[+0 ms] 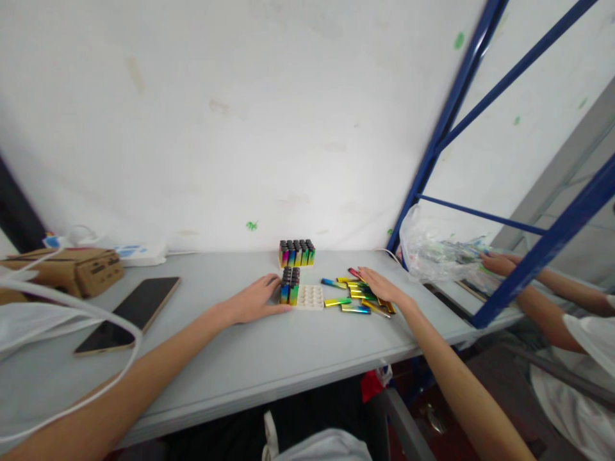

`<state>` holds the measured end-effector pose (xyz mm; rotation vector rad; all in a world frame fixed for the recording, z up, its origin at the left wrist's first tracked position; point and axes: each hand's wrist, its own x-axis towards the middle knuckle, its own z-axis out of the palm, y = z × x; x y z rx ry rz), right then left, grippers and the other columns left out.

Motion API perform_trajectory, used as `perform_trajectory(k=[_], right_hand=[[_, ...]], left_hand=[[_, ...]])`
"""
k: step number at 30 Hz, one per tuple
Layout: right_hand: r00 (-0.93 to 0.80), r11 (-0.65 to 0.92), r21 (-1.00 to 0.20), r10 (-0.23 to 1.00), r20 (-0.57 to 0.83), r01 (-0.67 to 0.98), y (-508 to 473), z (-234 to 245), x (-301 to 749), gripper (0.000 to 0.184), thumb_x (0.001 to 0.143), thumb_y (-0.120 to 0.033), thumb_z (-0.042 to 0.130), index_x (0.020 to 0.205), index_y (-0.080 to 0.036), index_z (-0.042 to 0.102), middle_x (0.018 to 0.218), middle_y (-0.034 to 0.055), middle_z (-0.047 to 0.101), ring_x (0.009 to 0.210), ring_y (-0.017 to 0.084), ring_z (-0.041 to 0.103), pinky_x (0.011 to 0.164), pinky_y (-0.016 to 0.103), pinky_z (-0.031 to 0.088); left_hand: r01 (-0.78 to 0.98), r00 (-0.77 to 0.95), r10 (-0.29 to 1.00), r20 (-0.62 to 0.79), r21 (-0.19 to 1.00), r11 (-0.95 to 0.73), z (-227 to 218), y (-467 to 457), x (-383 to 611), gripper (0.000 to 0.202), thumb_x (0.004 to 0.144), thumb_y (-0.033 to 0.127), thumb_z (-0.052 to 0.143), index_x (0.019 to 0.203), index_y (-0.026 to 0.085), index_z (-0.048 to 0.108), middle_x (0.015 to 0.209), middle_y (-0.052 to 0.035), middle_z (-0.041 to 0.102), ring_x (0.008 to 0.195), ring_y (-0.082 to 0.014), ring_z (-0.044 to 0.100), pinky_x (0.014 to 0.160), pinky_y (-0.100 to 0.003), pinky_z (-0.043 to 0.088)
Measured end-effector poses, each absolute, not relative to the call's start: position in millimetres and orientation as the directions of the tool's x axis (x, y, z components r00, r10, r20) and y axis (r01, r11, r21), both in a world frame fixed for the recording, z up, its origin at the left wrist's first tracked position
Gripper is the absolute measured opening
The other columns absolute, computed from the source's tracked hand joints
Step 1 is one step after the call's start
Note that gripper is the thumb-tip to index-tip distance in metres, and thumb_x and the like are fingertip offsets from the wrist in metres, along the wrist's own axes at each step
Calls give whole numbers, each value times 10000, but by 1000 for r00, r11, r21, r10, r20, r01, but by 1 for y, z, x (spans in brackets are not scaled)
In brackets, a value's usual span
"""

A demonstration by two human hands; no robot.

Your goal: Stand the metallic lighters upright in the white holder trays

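Note:
My left hand (pixel 254 299) lies flat on the grey table (pixel 250 365), fingers out, its fingertips against the left side of a white holed tray (pixel 310 297) that holds a few upright rainbow-coloured lighters (pixel 290 285). My right hand (pixel 382 287) rests palm down with fingers stretched over a loose pile of rainbow lighters (pixel 355 296) lying flat to the right of the tray. Whether it grips one is hidden. A full block of upright lighters (pixel 296 253) stands behind, near the wall.
A dark phone (pixel 131 312) lies at the left, beside a cardboard box (pixel 72 269) and white cables. A blue metal frame (pixel 504 301) rises at the right. Beyond it another person's hand (pixel 500 262) reaches into a clear plastic bag (pixel 435 250).

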<state>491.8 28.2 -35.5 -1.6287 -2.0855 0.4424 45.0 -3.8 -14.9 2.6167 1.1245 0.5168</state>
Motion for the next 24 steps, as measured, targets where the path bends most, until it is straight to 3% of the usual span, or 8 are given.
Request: perform_trajectory(k=[3,6,10,12,14,21,24], right_hand=[[-92,219,-577,966,242,787,27,-20,496,774,1046,-719,290,1530,-209,613,1646,114,512,1548,295,455,1327,462,285],[21,195,-555,933,358,809,18,-2,517,581,1080,-560,359,1366,-197,710,1481,145,669,1425,299,592,1256,483,398],[99,86,-537,947,306,839,-11,8,543,328,1009,-356,572,1227,-157,715,1205,170,783,1026,271,772,929,423,619],[95,38,-533,971,219,845,-28,4,545,277,975,-341,653,1176,-159,713,1108,151,802,890,240,778,786,349,621],[77,14,-504,984,159,863,-41,-1,539,247,942,-352,724,1107,-168,723,1029,125,813,843,225,774,736,308,595],[128,-72,-400,985,115,913,-48,-6,520,231,871,-316,793,1050,-174,766,918,91,822,816,232,764,724,295,539],[81,3,-474,984,156,880,-43,2,521,182,881,-355,750,923,-179,770,914,96,813,844,260,753,756,330,541]], left_hand=[[649,640,735,222,355,-672,-14,-5,45,737,934,776,591,1349,167,613,1443,-175,608,1331,-360,605,1190,-444,442],[633,639,729,246,370,-680,-15,-4,44,747,923,785,601,1359,179,621,1432,-164,622,1311,-363,618,1178,-454,457],[631,633,732,250,380,-676,-15,-3,44,767,912,801,602,1367,184,623,1416,-160,631,1292,-371,631,1164,-466,476],[641,637,734,234,368,-674,-15,-2,44,779,917,805,592,1367,170,617,1411,-169,627,1308,-377,621,1177,-471,468],[648,640,735,225,357,-673,-15,-2,44,794,920,809,581,1371,156,610,1413,-176,621,1327,-380,609,1196,-472,453],[635,633,733,250,374,-676,-14,-3,45,767,908,800,604,1360,181,628,1408,-153,641,1326,-382,620,1184,-475,469],[633,631,734,252,380,-675,-14,-3,45,764,906,797,609,1357,180,634,1413,-157,642,1320,-381,626,1181,-477,472]])
